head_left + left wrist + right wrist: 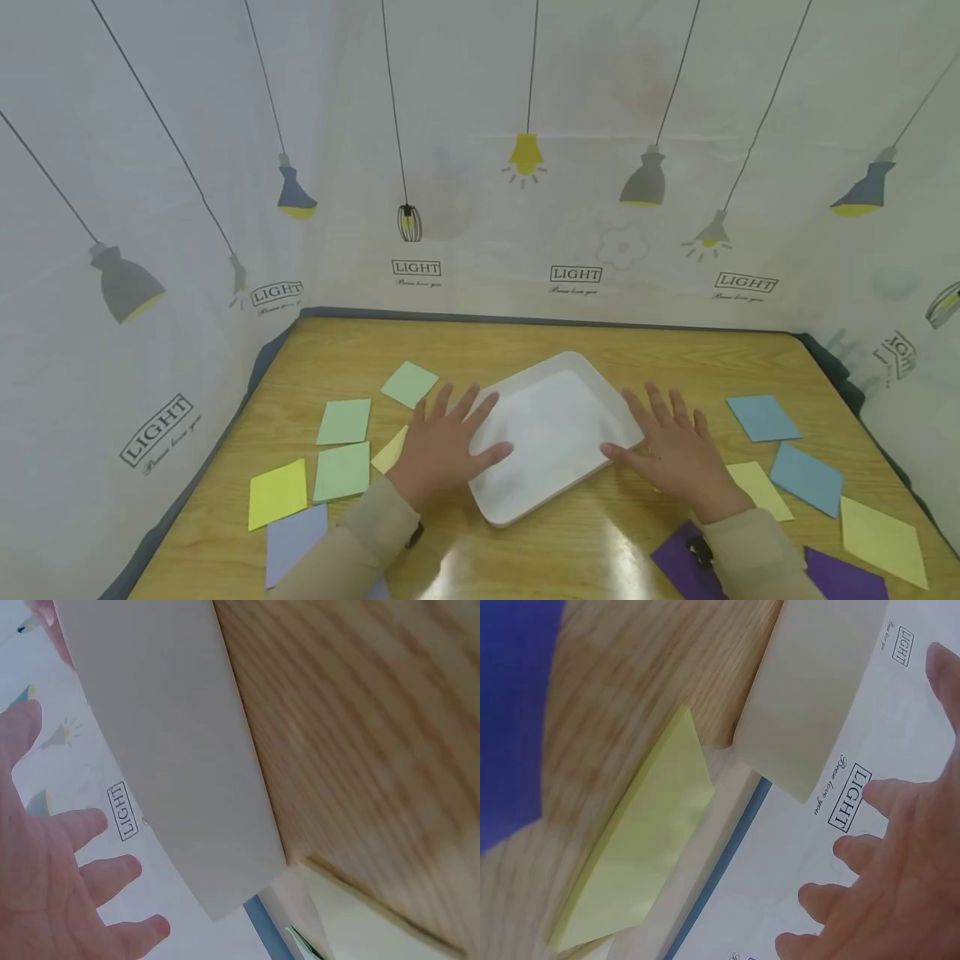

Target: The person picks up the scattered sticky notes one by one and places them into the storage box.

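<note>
A white rectangular tray [555,433] lies at an angle near the middle of the wooden table. My left hand [442,442] is spread at the tray's left side, with straight fingers and the thumb over its rim. On the opposite side, my right hand [671,450] is spread too, its thumb near the tray's right edge. The left wrist view shows the tray's side wall [165,750] with the left hand [60,877] beside it, fingers apart. In the right wrist view the right hand [892,870] appears apart from the tray wall [810,690]. Neither hand grips anything.
Green sticky notes [343,422], a bright yellow one [277,493] and a lavender one [296,542] lie at left. Blue notes [806,479], pale yellow notes [885,542] and purple notes [843,575] lie at right. A printed white curtain [480,167] surrounds the table.
</note>
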The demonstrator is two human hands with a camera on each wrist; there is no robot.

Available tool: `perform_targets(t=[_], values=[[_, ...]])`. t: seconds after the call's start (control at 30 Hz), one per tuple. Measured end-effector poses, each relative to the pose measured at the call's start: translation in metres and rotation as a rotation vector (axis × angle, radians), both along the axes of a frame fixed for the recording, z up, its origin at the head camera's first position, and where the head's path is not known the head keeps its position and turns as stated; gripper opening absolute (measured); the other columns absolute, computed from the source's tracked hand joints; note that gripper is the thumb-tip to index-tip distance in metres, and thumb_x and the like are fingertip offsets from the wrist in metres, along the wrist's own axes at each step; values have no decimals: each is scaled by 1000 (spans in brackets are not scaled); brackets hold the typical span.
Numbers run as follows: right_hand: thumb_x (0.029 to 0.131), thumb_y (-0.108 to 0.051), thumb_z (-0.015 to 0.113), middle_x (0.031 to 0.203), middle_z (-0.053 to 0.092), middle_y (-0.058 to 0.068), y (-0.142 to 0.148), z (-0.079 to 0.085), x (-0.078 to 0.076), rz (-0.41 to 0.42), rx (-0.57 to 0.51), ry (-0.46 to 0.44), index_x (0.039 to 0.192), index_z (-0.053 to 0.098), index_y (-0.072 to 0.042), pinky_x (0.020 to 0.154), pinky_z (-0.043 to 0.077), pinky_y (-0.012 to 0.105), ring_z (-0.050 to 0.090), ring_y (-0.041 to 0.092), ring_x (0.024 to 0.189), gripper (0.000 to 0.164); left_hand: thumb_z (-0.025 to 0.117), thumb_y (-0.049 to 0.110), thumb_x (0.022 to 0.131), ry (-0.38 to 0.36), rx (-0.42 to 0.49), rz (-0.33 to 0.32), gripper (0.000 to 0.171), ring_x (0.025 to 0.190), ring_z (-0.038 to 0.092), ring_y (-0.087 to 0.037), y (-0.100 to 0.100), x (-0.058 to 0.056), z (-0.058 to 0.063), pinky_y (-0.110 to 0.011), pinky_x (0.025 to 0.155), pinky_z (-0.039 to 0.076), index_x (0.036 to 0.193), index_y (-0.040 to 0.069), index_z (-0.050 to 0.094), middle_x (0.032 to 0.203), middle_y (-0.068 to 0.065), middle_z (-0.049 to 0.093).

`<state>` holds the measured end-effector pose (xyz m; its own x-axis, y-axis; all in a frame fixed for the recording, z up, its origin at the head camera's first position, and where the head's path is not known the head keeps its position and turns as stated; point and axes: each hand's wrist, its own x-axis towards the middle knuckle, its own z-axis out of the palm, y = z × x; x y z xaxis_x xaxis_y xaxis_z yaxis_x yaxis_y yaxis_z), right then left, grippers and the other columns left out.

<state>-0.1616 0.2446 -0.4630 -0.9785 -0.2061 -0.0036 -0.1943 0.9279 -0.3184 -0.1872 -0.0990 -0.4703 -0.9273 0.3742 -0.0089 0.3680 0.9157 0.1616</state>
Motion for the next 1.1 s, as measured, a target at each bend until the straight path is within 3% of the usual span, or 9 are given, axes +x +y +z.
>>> perform_targets(t=[0.27,0.47,0.63,0.8,0.97,1.1], values=[[92,-71,53,167,16,24,-1,0,3,24,4,22,161,27,-20,109,11,81,22,62,143,89,27,82,93,14,3,-25,80,145,39,-40,8,17,4,-63,111,35,152,31,46,156,0,49],[93,-68,55,162,28,27,1,-5,3,56,4,63,156,38,-16,109,25,76,39,59,134,84,39,72,97,90,-14,-42,67,121,55,-33,13,33,10,-50,96,46,136,23,63,132,1,67],[90,-65,62,158,37,25,1,-9,4,88,-39,78,152,46,-13,100,39,74,40,58,133,83,41,71,97,100,-39,-56,62,99,56,-26,17,45,14,-43,85,45,124,24,70,112,3,71],[85,-56,72,155,42,24,2,-13,4,136,-50,110,147,51,-13,98,43,72,42,56,132,78,39,73,97,114,-62,-79,62,83,52,-20,21,56,11,-39,80,44,112,25,74,95,4,71],[83,-38,79,145,53,25,0,-12,5,167,-71,149,138,60,-8,97,46,69,49,54,126,66,39,75,95,131,-69,-106,62,76,52,-19,26,68,9,-39,80,44,100,24,75,85,5,68],[83,-28,79,133,62,23,-1,-13,3,172,-82,173,129,66,-4,98,47,64,55,49,120,53,49,73,92,166,-110,-132,54,74,53,-18,28,74,9,-37,76,41,96,26,75,82,7,68]])
